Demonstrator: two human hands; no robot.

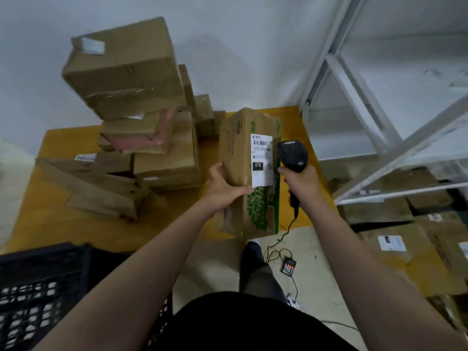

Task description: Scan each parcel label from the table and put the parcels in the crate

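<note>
A long cardboard parcel with green leaf print lies on the yellow table, its near end over the table's front edge. My left hand grips its left side, thumb under the white label. My right hand holds a black barcode scanner right beside the label, head close to the barcode. A black slatted crate stands at the lower left below the table; I cannot see inside it.
Several brown cardboard parcels are stacked at the table's back left. A white metal shelf frame stands to the right. More boxes lie on the floor under it. The scanner cable runs down to a small charger on the floor.
</note>
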